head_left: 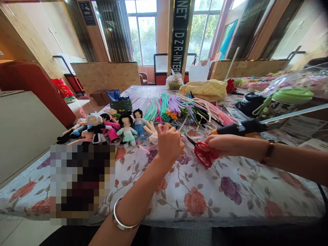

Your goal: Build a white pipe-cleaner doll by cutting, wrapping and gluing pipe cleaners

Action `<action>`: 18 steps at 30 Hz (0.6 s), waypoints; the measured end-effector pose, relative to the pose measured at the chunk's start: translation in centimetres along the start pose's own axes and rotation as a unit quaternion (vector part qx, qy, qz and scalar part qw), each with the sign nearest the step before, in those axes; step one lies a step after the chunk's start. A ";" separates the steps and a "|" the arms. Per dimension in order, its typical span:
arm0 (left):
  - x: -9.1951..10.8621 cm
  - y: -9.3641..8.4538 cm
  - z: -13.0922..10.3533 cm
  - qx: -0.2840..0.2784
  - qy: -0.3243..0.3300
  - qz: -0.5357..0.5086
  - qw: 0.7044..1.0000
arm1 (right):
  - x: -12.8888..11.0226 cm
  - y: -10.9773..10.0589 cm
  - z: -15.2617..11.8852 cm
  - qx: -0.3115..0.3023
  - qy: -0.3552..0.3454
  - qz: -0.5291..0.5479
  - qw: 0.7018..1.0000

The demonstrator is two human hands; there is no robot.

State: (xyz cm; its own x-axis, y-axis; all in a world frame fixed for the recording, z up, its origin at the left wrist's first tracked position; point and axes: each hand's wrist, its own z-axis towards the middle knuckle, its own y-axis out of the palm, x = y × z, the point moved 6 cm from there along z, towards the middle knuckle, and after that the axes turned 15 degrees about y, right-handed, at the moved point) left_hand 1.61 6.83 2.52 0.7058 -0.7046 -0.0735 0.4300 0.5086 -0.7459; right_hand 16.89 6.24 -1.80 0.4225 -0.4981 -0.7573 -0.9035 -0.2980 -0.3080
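My left hand [169,141] is closed in a pinch above the flowered tablecloth. A pink pipe cleaner shows at its fingertips, though the fingers hide most of what they grip. Red-handled scissors [196,145] are held in my right hand [221,144], fingers through the loops, dark blades pointing left toward my left hand. A pale pipe cleaner [183,123] slants up between the two hands. Just beyond them lies a large pile of pipe cleaners [174,104] in mint, purple, pink and other colours. A pink strand [144,149] rests on the cloth to the left.
Several small dolls [126,130] lie at the left, before a dark green basket [121,104]. A glue gun [238,127] rests beyond my right forearm. Farther back are a yellow checked pouch [203,90] and plastic bags [174,81]. A pixelated patch covers the front left.
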 end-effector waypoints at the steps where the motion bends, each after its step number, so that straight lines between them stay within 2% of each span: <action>1: 0.0 0.0 0.0 0.000 -0.001 0.002 1.000 | 0.1 0.3 -0.1 -0.020 0.008 0.001 1.000; 5: 0.0 0.0 0.0 0.000 0.001 0.005 1.000 | 0.0 1.7 -1.3 -0.113 0.029 -0.002 0.993; 9: -0.1 0.1 0.0 0.003 -0.012 0.009 1.000 | -0.2 2.3 -1.9 -0.159 0.010 -0.020 0.987; 10: -0.1 0.1 0.0 0.004 -0.016 0.011 1.000 | 0.0 2.1 -1.7 -0.137 0.006 -0.051 0.989; 11: -0.1 0.1 0.0 0.005 -0.018 0.013 1.000 | 0.2 1.7 -1.5 -0.088 -0.005 -0.098 0.991; 13: -0.1 0.1 0.0 0.006 -0.020 0.016 1.000 | 0.1 0.9 -1.5 0.047 -0.049 -0.228 0.971; 16: -0.1 0.1 0.0 -0.005 -0.020 0.018 1.000 | -0.5 0.8 -2.6 0.223 -0.135 -0.379 0.888; 18: -0.1 0.2 0.0 -0.019 -0.018 0.016 1.000 | -0.6 1.4 -3.5 0.276 -0.153 -0.432 0.845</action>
State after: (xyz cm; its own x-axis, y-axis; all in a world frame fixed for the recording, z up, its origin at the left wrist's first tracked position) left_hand 1.69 7.01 2.39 0.7382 -0.6705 -0.0741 0.3868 0.5107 -0.7679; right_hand 15.61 3.22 0.21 0.9795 -0.0303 -0.1991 -0.1984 0.0250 -0.9798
